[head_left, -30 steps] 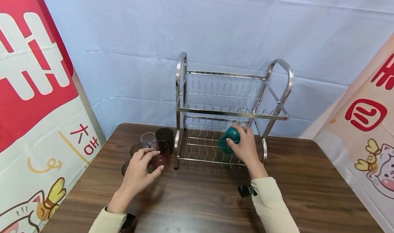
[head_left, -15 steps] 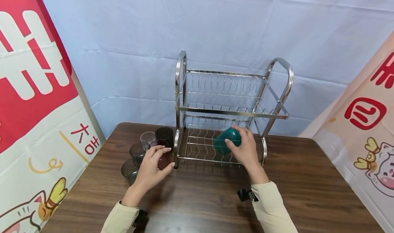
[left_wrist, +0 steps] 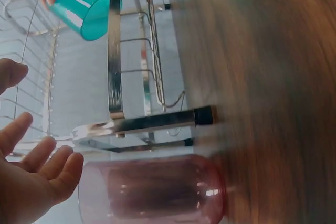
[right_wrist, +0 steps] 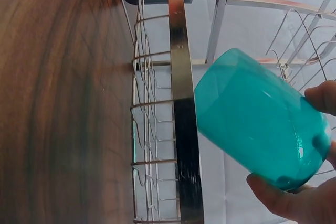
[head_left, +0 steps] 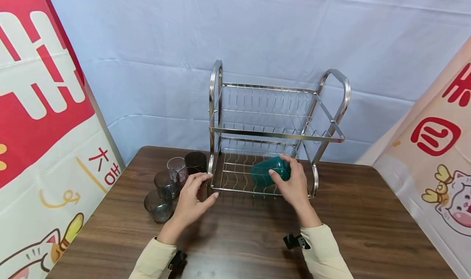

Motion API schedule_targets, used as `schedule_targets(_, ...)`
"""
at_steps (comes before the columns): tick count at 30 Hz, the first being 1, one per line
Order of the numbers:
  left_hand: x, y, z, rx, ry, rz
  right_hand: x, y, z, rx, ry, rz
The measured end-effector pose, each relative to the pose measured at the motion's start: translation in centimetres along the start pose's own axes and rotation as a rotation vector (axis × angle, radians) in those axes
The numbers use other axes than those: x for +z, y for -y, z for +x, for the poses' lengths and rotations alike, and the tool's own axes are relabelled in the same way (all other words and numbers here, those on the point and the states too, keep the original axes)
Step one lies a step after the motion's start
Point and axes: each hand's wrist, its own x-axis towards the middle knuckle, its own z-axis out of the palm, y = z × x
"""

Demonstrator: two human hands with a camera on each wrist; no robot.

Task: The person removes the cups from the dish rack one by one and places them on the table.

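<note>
My right hand (head_left: 294,185) holds a teal glass (head_left: 265,173) by its base end. The glass is tilted over the lower tier of a metal dish rack (head_left: 277,135), mouth down to the left. In the right wrist view, thumb and fingers grip the teal glass (right_wrist: 257,124) behind the rack's front rail (right_wrist: 184,108). By the rack's left front leg, my left hand (head_left: 189,201) has its fingers spread, nothing in them. A pink glass (left_wrist: 157,190) stands beside that hand in the left wrist view; the head view shows little of it.
Left of the rack stand a black glass (head_left: 196,161), a clear glass (head_left: 179,167) and two grey glasses, one farther back (head_left: 167,185), one nearer (head_left: 159,208). A pale cloth (head_left: 158,86) hangs behind the wooden table (head_left: 250,238). Printed banners flank both sides.
My left hand has moved right, from over the glasses to the rack's left leg. My right hand has tipped the teal glass further over, its mouth swinging left.
</note>
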Motion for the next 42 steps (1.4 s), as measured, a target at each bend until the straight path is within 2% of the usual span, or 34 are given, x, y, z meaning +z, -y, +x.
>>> schedule_targets(8, 1.4, -0.3, 0.3, -0.124, 0.042, -0.166, 0.1, 0.1, -1.1, 0.116, 0.048, 0.098)
schedule_targets(13, 1.5, -0.5, 0.5, -0.220, 0.036, -0.294, 0.5, -0.1, -1.9, 0.175, 0.085, 0.194)
schedule_targets(15, 1.2, -1.2, 0.7, -0.226, 0.041, -0.347, 0.7, 0.0, -2.1, 0.195, 0.096, 0.236)
schedule_targets(20, 0.8, -3.2, 1.2, -0.235, 0.104, -0.467, 1.3, 0.4, -2.5, 0.249, 0.109, 0.359)
schedule_targets(24, 1.5, -3.4, 1.2, -0.258, 0.131, -0.531, 1.8, 0.7, -2.8, 0.286, 0.113, 0.456)
schedule_targets(30, 2.3, -3.8, 1.4, -0.278, 0.168, -0.583, 2.4, 1.4, -3.3, 0.344, 0.136, 0.643)
schedule_targets(34, 2.7, -4.1, 1.5, -0.282, 0.184, -0.618, 2.7, 2.0, -3.6, 0.351, 0.176, 0.798)
schedule_targets(37, 2.9, -4.3, 1.5, -0.273, 0.186, -0.616, 2.9, 2.4, -3.7, 0.355, 0.205, 0.859)
schedule_targets(42, 3.0, -4.6, 1.5, -0.269, 0.171, -0.618, 3.3, 2.7, -3.9, 0.343, 0.220, 0.867)
